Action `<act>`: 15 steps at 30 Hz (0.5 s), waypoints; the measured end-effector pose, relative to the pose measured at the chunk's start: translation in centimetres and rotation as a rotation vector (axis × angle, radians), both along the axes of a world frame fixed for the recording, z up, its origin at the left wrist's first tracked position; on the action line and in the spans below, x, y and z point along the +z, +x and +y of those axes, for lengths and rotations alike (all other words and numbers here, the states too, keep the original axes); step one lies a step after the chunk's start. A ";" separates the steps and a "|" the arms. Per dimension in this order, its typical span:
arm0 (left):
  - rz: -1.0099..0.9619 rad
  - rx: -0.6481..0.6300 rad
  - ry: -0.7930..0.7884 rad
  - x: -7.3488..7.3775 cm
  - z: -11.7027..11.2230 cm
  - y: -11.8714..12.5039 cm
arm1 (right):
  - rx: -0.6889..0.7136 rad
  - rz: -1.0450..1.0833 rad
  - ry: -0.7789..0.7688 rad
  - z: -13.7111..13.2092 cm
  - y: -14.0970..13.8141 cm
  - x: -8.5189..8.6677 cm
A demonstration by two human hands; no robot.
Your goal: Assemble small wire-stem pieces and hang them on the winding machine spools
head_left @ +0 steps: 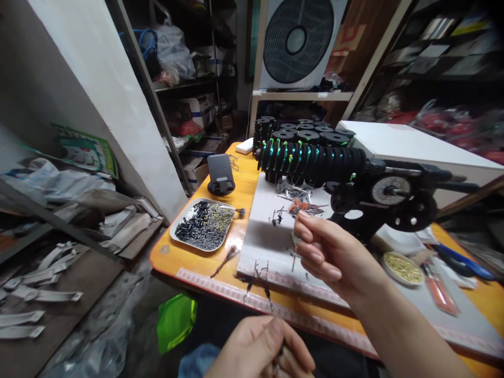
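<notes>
Orange table strip (238, 231) leaving passage between tray (205, 249) and white board (258, 239); wire-like bundle (227, 257) lying in near part. Black machine (389, 191) blocking way beyond right hand (328, 254); dark stand (220, 173) rising behind tray.

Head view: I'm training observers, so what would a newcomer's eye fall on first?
Probably the black ribbed roller, flecked with green, over the far side of the orange table. Then the round fan on the shelf behind, and in front, the left hand low and the right hand raised.
</notes>
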State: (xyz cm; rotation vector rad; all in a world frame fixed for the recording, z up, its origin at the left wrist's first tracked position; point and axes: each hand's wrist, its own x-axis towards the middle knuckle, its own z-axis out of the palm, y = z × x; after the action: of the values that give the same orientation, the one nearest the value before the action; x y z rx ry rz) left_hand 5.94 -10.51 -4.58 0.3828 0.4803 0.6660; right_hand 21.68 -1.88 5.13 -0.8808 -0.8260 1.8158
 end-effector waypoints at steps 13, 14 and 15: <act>0.167 0.149 0.530 5.8 4.0 -0.2 | 0.033 -0.521 0.341 -0.7 1.2 1.8; 0.206 0.152 0.543 6.3 4.5 0.0 | 0.041 -0.564 0.356 -0.7 1.2 2.0; 0.244 0.153 0.561 6.8 5.0 0.3 | 0.054 -0.594 0.372 -0.7 1.2 2.2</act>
State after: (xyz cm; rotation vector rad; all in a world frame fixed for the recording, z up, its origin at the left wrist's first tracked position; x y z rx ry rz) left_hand 6.21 -5.56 2.25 0.9723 0.5540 0.9073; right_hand 22.85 -2.63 7.36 -1.1683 -1.5149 1.3783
